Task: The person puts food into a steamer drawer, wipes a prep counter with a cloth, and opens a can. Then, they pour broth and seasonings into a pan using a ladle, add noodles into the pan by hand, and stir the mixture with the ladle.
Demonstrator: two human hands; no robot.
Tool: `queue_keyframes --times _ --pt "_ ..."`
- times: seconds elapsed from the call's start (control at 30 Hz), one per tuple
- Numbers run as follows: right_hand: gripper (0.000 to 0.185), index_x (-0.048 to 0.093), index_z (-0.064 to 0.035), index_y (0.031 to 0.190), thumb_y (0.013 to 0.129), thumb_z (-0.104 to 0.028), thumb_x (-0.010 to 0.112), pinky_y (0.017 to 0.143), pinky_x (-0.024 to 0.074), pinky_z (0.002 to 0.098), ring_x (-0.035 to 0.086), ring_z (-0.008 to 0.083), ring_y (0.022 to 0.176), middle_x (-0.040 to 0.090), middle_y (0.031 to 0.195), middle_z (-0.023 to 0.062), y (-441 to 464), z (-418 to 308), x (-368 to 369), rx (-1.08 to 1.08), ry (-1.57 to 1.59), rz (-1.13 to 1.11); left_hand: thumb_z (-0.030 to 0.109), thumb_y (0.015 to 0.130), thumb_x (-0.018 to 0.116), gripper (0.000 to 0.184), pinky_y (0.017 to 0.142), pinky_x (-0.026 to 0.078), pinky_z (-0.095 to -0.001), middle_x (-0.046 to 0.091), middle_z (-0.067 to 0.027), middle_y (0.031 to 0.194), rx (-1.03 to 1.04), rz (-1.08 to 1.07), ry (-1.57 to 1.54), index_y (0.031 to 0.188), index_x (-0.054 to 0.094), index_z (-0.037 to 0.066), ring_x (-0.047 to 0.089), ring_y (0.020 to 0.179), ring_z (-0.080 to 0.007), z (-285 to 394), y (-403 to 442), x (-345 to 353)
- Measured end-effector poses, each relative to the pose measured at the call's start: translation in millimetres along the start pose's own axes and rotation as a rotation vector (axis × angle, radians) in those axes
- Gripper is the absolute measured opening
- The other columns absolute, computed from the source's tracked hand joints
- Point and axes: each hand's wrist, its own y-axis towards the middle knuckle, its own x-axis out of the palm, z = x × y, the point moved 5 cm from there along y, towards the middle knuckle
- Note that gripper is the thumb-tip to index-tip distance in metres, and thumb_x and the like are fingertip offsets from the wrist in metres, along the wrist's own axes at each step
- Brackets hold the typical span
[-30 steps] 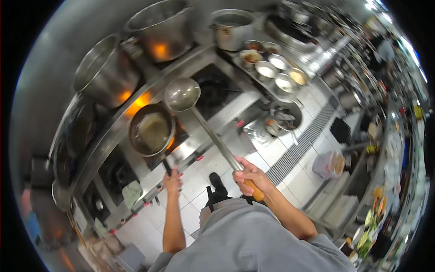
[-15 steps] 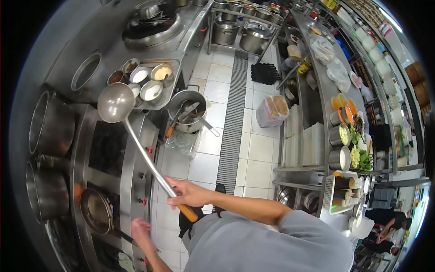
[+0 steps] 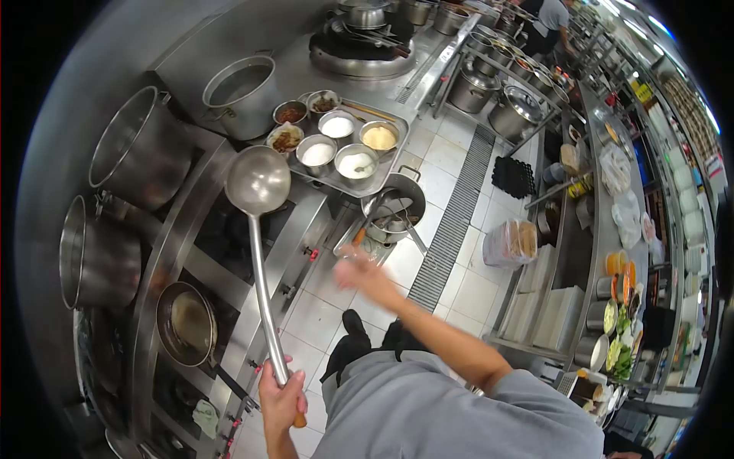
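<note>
My left hand [image 3: 281,398] is closed round the lower handle of a long metal ladle [image 3: 260,283], just above its wooden end. The ladle's round bowl [image 3: 258,180] is raised over the stove, near the tray of seasonings. My right hand [image 3: 363,274] is off the ladle, over the floor tiles, blurred by motion; its fingers cannot be made out well. Nearest to it stands a pot [image 3: 413,191] with utensils in it, one with an orange handle [image 3: 358,239]. A frying pan [image 3: 187,325] sits on the stove to the left, its handle pointing toward me.
Metal bowls of seasonings, one with white powder [image 3: 336,125], stand on a tray [image 3: 394,164]. Tall pots [image 3: 107,252] line the back of the stove. A drain grate [image 3: 451,229] runs along the floor. A bagged bundle [image 3: 510,243] lies before the right-hand shelves. Another person [image 3: 552,17] stands far off.
The ladle has passed from my right hand to my left. My right hand has let go and moved forward. The view has turned left, bringing more of the stove into sight.
</note>
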Motion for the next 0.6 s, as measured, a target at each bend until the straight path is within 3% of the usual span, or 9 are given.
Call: queue_keyframes --times 0.07,0.1,0.17,0.27,0.33,0.37,0.43,0.47,0.6 --pt "0.067 0.042 0.0029 0.131 0.085 -0.034 0.073 0.056 0.0473 0.025 0.058 0.0126 0.063 0.062 0.076 0.006 39 -11 -77 -0.011 -0.015 0.431 -0.001 0.086 0.06 0.032 0.033 0.036 -0.0264 0.045 -0.0021 0.061 -0.088 -0.067 0.0 0.114 0.044 -0.001 0.043 0.035 -0.0101 1 -3 -16" --pt "0.077 0.036 0.0067 0.135 0.083 -0.036 0.074 0.055 0.0467 0.0252 0.056 0.0119 0.06 0.061 0.075 0.0064 59 -13 -114 -0.025 -0.108 0.5 -0.001 0.086 0.06 0.032 0.033 0.036 -0.0264 0.045 -0.0021 0.061 -0.096 -0.054 -0.007 0.114 0.044 -0.001 0.043 0.035 -0.0101 8 -4 -17" --pt "0.08 0.033 0.0071 0.138 0.084 -0.035 0.074 0.056 0.0457 0.0248 0.055 0.0113 0.06 0.06 0.074 0.0055 94 -28 -160 -0.023 -0.227 0.656 -0.001 0.086 0.06 0.032 0.034 0.035 -0.0262 0.046 -0.0014 0.058 -0.194 -0.092 0.095 0.114 0.045 -0.001 0.043 0.035 -0.0104 20 0 -13" --pt "0.081 0.034 0.0059 0.14 0.083 -0.036 0.075 0.057 0.0451 0.0245 0.053 0.0108 0.059 0.059 0.071 0.005 155 -33 -206 -0.095 -0.304 0.675 0.0 0.086 0.061 0.032 0.034 0.035 -0.0261 0.048 -0.0014 0.057 -0.254 -0.092 0.059 0.113 0.046 -0.001 0.043 0.035 -0.0106 19 9 1" --pt "0.058 0.051 0.0048 0.126 0.09 -0.037 0.067 0.059 0.0453 0.0265 0.053 0.0118 0.059 0.059 0.07 0.0052 187 -47 -208 -0.213 -0.344 0.502 0.001 0.085 0.061 0.032 0.034 0.035 -0.0262 0.049 -0.0015 0.057 -0.278 -0.08 0.054 0.114 0.046 -0.001 0.043 0.035 -0.0107 21 12 17" --pt "0.058 0.051 0.0048 0.126 0.09 -0.037 0.067 0.059 0.0453 0.0265 0.053 0.0118 0.059 0.059 0.07 0.0052 198 -41 -215 -0.203 -0.341 0.484 0.001 0.085 0.061 0.032 0.034 0.035 -0.0262 0.049 -0.0015 0.057 -0.299 -0.064 0.049 0.114 0.046 -0.001 0.043 0.035 -0.0107 22 13 24" --pt "0.043 0.064 0.0035 0.104 0.097 -0.038 0.054 0.06 0.0462 0.0289 0.056 0.014 0.06 0.061 0.068 0.0067 223 -35 -215 -0.238 -0.478 0.27 0.001 0.085 0.061 0.032 0.034 0.034 -0.0261 0.049 -0.0015 0.058 -0.319 -0.029 0.04 0.114 0.047 -0.001 0.043 0.035 -0.0107 26 15 39" --pt "0.049 0.066 0.0035 0.087 0.102 -0.037 0.044 0.061 0.0482 0.031 0.06 0.0165 0.061 0.063 0.068 0.0089 214 -49 -205 -0.301 -0.653 0.288 0.001 0.085 0.062 0.033 0.034 0.035 -0.0261 0.049 -0.0015 0.058 -0.329 -0.007 0.021 0.114 0.047 -0.001 0.043 0.035 -0.0107 29 16 48" --pt "0.049 0.065 0.0057 0.089 0.102 -0.036 0.043 0.059 0.0508 0.0303 0.064 0.0165 0.06 0.064 0.069 0.0103 199 -46 -199 -0.231 -0.607 0.334 0.002 0.085 0.062 0.033 0.035 0.035 -0.0264 0.048 -0.0016 0.055 -0.342 0.036 -0.004 0.114 0.047 -0.002 0.044 0.035 -0.0107 43 24 77"
